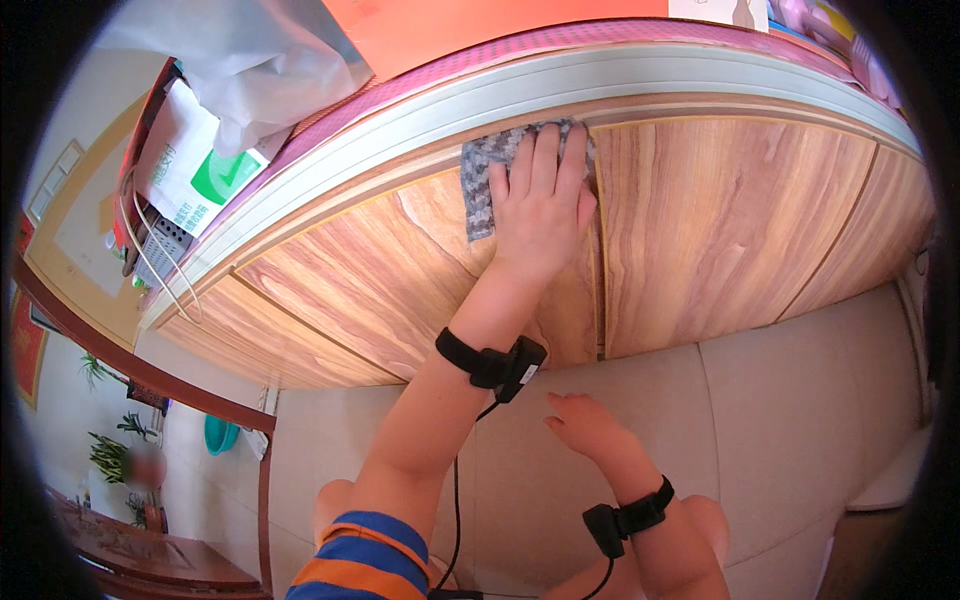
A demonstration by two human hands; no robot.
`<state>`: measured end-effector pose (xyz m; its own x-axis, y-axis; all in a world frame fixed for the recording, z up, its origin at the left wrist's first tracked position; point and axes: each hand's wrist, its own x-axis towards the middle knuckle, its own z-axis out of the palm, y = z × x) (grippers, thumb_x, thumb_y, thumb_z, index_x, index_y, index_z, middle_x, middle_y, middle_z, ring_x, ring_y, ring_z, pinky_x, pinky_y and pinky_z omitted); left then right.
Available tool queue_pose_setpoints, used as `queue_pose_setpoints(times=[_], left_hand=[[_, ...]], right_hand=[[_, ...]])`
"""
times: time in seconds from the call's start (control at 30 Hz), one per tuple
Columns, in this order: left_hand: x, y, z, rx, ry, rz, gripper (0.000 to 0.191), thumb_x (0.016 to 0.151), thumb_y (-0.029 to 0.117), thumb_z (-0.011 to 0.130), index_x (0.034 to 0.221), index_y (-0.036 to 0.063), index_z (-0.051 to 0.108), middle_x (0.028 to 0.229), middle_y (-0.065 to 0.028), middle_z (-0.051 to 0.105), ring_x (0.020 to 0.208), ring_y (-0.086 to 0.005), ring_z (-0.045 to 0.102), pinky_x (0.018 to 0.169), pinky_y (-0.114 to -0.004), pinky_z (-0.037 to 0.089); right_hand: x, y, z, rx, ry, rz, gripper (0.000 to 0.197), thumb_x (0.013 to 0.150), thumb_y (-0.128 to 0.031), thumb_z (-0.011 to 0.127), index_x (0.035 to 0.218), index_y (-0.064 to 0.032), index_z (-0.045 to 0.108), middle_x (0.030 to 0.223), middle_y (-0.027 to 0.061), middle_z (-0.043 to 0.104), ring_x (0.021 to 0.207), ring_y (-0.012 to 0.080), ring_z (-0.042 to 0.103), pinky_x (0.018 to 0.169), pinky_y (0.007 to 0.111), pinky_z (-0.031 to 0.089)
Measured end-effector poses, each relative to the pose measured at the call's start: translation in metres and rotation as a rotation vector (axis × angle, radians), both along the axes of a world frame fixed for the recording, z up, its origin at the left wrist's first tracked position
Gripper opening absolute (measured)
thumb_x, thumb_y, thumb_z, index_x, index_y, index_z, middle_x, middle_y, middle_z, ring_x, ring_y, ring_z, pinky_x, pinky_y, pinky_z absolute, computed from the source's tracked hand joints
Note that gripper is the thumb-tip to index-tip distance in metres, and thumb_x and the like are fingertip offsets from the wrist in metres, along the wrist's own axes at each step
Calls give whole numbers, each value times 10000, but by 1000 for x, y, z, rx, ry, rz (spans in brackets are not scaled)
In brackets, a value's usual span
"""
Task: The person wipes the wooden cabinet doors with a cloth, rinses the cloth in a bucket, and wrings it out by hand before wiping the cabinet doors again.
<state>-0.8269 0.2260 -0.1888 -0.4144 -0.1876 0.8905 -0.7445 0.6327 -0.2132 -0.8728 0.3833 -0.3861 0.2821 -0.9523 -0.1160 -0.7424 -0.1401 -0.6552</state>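
Note:
Fingers spread, my left hand (541,202) holds a grey patterned cloth (478,191) flat against the upper right corner of a wood-grain cabinet door (375,277). The cloth's top edge reaches the rail under the pale countertop edge. Part of the cloth is hidden under my palm. Lower down, my right hand (592,427) hangs over the tiled floor, apart from the cabinet. Its fingers are loosely bent, thumb and forefinger apart, and nothing shows in it. Each wrist wears a black strap with a small cabled box.
Another wood-grain door (720,225) adjoins on the right across a narrow gap. On top lie a plastic bag (277,67), a printed white card (176,161) and an orange sheet (510,30). A white cable (161,262) droops over the edge. A teal basin (221,433) stands left.

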Motion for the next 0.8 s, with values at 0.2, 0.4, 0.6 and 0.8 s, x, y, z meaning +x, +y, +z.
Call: queue_pose_setpoints(times=[0.2,0.4,0.6,0.8], left_hand=[[98,-13,8,-30,-104,97,528,735,199,575,1235,67,468,1177,-176,467,1101,-320,430,913,-438,318],[267,-29,-6,3,108,351,439,862,202,463,1247,-3,412,1231,-240,416,1153,-382,381,993,-470,273],[323,-38,-4,-67,278,401,389,895,133,394,1230,-65,390,1240,-271,405,1154,-405,366,1000,-477,256],[212,-25,-9,-69,273,311,413,824,88,410,1208,-64,420,1207,-270,432,1161,-402,379,1006,-486,268]], right_hand=[[0,4,4,46,-10,5,427,853,-230,516,1212,-1,486,1068,240,573,1004,383,528,866,432,431],[-6,7,6,71,25,4,431,851,-240,515,1207,0,492,1065,241,576,1005,386,529,873,434,427],[1,12,13,13,-2,34,424,849,-237,511,1200,1,502,1054,236,583,994,384,537,866,437,432],[5,16,11,-50,26,37,341,848,-236,520,1112,-22,549,1001,198,608,940,376,562,817,456,449]])
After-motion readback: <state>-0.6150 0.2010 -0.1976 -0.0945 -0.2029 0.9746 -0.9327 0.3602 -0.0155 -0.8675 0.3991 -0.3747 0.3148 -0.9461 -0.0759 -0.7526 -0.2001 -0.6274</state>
